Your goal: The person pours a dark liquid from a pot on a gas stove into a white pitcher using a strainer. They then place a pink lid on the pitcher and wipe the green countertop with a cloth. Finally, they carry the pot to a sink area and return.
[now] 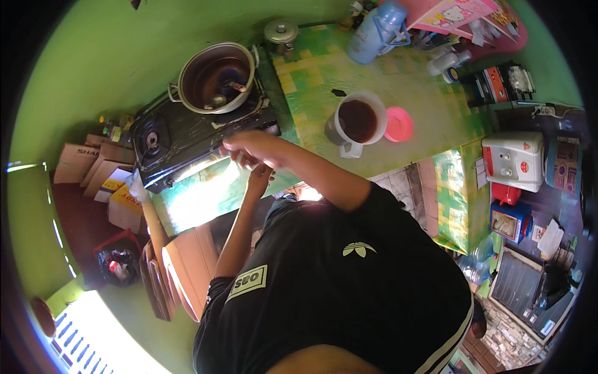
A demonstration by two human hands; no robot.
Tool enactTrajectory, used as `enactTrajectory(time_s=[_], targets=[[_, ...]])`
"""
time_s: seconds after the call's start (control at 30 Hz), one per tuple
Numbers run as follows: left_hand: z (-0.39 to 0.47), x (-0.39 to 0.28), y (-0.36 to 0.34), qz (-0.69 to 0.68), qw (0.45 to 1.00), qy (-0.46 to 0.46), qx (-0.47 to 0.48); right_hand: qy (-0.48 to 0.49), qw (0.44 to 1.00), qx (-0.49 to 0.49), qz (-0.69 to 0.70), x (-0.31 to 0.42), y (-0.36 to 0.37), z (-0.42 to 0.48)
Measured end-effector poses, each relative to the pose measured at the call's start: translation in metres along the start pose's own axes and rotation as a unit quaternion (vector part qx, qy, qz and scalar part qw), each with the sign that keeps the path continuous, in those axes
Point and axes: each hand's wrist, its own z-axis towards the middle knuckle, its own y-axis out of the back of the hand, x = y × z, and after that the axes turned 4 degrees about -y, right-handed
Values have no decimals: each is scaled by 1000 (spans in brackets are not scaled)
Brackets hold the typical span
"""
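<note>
My right hand (254, 148) hangs over the front edge of a black gas stove (191, 142), its fingers curled downward. Just below it is my left hand (260, 180), close to the right fingers, near the edge of the green counter (187, 215). Whether either hand holds something is hard to see. A large two-handled metal pot (187, 82) sits on the stove's right burner, with dark liquid and a ladle (238, 87) in it. To the right, a white mug (348, 148) of dark liquid stands on the table beside a round pink lid (398, 124).
A small lidded metal pot (281, 35) stands behind the stove's right side. On the table with the checked cover (322, 51) is a blue thermos jug (378, 32). Cardboard boxes (77, 163) lie at the left. A water dispenser (514, 161) is at the far right.
</note>
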Motion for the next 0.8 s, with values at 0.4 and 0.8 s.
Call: enactTrajectory(time_s=[0.4, 0.8], targets=[[1, -36, -105, 41, 994, 42, 94, 228, 698, -625, 265, -153, 404, -279], [-17, -44, -172, 15, 997, 65, 45, 72, 754, -564, 330, -288, 485, -199]])
